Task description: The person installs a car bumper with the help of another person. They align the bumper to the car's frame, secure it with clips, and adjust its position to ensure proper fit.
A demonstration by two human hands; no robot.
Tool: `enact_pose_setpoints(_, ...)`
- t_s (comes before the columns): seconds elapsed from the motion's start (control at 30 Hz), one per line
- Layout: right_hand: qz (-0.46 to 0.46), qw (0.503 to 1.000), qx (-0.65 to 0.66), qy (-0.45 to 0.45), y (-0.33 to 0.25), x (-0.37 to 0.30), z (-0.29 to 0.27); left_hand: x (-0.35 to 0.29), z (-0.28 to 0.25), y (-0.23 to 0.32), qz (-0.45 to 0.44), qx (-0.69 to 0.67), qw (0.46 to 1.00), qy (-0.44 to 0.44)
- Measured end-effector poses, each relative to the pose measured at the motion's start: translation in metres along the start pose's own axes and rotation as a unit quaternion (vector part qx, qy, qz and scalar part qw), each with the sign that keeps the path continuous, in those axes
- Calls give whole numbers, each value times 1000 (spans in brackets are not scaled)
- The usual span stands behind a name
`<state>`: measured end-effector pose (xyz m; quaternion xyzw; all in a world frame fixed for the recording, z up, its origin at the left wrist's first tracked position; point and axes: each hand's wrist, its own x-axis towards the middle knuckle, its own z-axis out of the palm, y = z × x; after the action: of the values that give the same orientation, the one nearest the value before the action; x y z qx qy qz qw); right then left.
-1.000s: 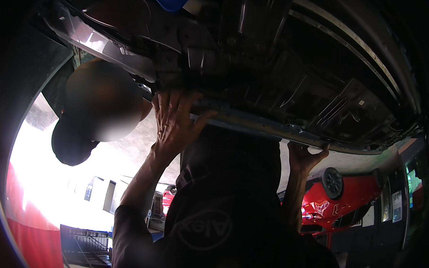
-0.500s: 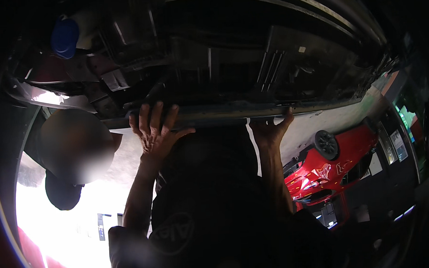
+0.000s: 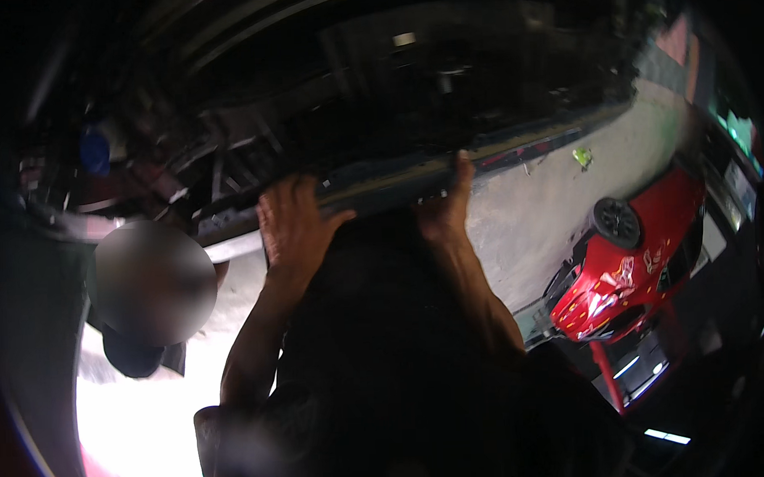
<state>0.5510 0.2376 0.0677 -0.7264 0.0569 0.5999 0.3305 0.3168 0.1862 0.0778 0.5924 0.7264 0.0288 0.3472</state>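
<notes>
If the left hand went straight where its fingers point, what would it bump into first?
The left hand would meet the long bar first, which it seems to touch; beyond, probably dark vehicle parts, though depth is unclear.

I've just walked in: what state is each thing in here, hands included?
Left hand: fingers against the dark rail, thumb spread.
Right hand: at the rail, thumb up, other fingers hidden.
Dark rail: slanting upward to the right.
Red car: wheel side up in this picture.
Strip light: lit.
</notes>
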Motion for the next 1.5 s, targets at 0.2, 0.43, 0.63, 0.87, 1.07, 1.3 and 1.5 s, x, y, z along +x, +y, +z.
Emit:
enact_pose_setpoints(0.2, -18, 994, 100, -27, 4, 14, -6, -15, 9, 12, 160, 48, 982, 92)
enact_pose_setpoints(0.43, 4, 989, 148, 7, -3, 16, -15, 18, 54, 108, 334, 70, 940, -11)
enact_pose_setpoints(0.63, 11, 993, 97, -58, -27, 1, -38, 32, 134, 124, 325, 195, 924, 52)
enact_pose_setpoints(0.87, 172, 943, -144, -246, -98, 28, -135, 34, 100, 161, 281, 176, 943, -36)
enact_pose_setpoints(1.07, 89, 983, -76, -143, -264, 194, -291, 28, 120, 162, 219, 220, 949, 64)
enact_pose_setpoints(1.3, -31, 969, 54, -240, -443, 323, -299, 26, 136, 183, 135, 321, 930, 121)
enact_pose_setpoints(1.5, -46, 988, 63, -137, -461, 287, -262, 14, 146, 200, 96, 324, 934, 114)
